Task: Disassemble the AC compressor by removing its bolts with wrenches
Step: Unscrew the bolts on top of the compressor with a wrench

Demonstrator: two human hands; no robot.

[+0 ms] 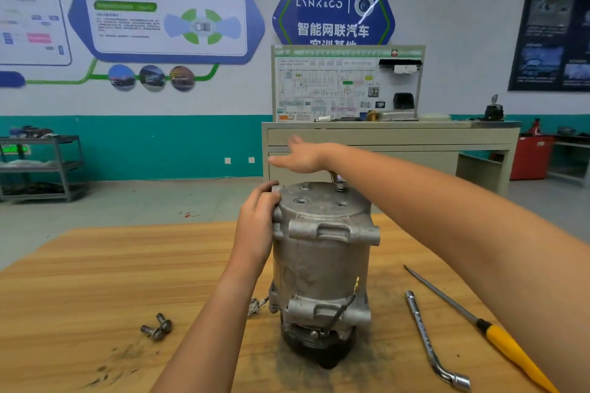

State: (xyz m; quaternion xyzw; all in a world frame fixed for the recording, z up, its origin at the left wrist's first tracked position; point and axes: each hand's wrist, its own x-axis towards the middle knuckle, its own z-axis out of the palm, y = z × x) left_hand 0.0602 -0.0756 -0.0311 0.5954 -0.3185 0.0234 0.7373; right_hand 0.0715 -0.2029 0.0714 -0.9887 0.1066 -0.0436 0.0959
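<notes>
The grey AC compressor (pixel 322 258) stands upright on the wooden table (pixel 95 281), pulley end down. My left hand (pixel 258 217) grips its upper left rim. My right hand (pixel 306 155) hovers flat over the top face, fingers stretched out to the left. A small metal wrench (pixel 339 183) sits on a bolt at the top's back right. Its handle runs up under the heel of that hand, and the contact is hidden. Two loose bolts (pixel 158 327) lie on the table to the left.
An L-shaped socket wrench (pixel 427 338) and a yellow-handled screwdriver (pixel 504 341) lie on the table to the compressor's right. Dark grime marks the wood around the base. A beige workbench (pixel 383 137) with a training board stands behind, and a metal shelf (pixel 41 166) at far left.
</notes>
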